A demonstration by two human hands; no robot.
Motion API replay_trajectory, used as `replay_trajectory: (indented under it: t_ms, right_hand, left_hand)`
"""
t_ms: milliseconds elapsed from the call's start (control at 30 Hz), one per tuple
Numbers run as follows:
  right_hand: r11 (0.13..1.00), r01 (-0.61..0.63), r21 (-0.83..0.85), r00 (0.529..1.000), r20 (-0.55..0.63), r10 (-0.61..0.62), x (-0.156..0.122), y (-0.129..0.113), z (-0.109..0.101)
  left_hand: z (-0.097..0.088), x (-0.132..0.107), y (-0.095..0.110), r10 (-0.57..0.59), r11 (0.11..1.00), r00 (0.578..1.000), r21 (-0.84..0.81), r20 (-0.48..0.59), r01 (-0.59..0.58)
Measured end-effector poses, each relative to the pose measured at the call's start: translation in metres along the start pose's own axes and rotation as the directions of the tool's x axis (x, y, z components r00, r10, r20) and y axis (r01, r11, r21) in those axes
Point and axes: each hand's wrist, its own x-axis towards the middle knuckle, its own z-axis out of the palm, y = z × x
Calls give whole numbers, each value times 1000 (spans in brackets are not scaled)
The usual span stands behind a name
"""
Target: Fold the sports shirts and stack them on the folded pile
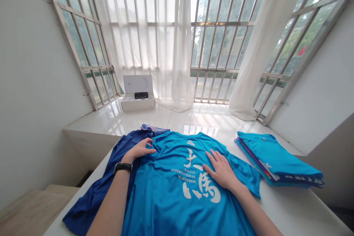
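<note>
A bright blue T-shirt (155,188) with white lettering lies spread out on the white table, its neckline away from me. My left hand (140,149), with a black watch on the wrist, is curled at the shirt's left shoulder, thumb and fingers closed on the fabric. Flat on the right part of the chest, beside the white print, rests my right hand (221,169) with its fingers spread. A dark blue collared shirt (110,177) lies partly under the T-shirt on the left, some of it hidden by my left arm.
A stack of folded shirts (276,158) lies to the right. On the white sill (210,112) at the back left stands an open white box (138,104) with a black object (141,95) on it. White curtains (177,44) hang before barred windows.
</note>
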Motion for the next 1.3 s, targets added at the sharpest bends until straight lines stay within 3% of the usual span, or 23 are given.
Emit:
replay_trajectory:
  t_ms: [67,133,233,367,533,633,733,833,867,933,1033,1100,1167,1233,1300]
  right_hand:
    - [1000,-1,4,1000,-5,1,0,0,0]
    - [1000,0,8,1000,-8,0,0,0,1]
    - [1000,2,8,1000,-11,-2,0,0,1]
    - [1000,5,9,1000,-11,-5,0,1,1]
    - [1000,6,6,1000,-12,-6,0,1,1]
    - [1000,4,8,1000,-13,-4,0,0,1]
    - [1000,8,11,1000,-13,-8,0,0,1]
    - [1000,7,12,1000,-11,-7,0,1,1]
    - [1000,5,13,1000,-10,-5,0,1,2]
    - [1000,4,16,1000,-8,-4,0,1,2]
    - [1000,4,15,1000,-3,-4,0,1,1]
    - [1000,3,15,1000,2,-3,-1,0,-1]
    - [1000,2,15,1000,8,-2,-1,-1,-3]
    - [1000,1,13,1000,15,-1,-1,-2,-4]
    - [1000,-1,11,1000,20,1,-2,-3,-5]
  left_hand:
    - [3,2,-1,72,987,997,147,-31,-67]
    - [6,6,-2,118,977,991,184,-57,-106]
    - [7,7,0,114,991,986,-59,-123,-122]
    - [1,3,6,42,893,961,-422,-273,-159]
    - [-13,2,6,-83,794,904,-576,-419,-194]
    - [-21,4,2,-137,731,847,-630,-513,-263]
    - [-29,8,-5,-190,692,755,-631,-628,-350]
    - [-32,14,-14,-186,728,650,-547,-737,-412]
    - [-32,15,-16,-151,772,634,-491,-758,-403]
    - [-29,17,-19,-50,886,665,-341,-745,-315]
    - [-21,15,-24,38,999,801,-5,-598,-51]
    - [-14,13,-27,28,955,861,267,-507,127]
    - [-9,10,-30,26,844,889,486,-458,226]
    - [-7,9,-31,33,762,908,599,-418,248]
    - [-6,10,-30,38,754,919,615,-392,231]
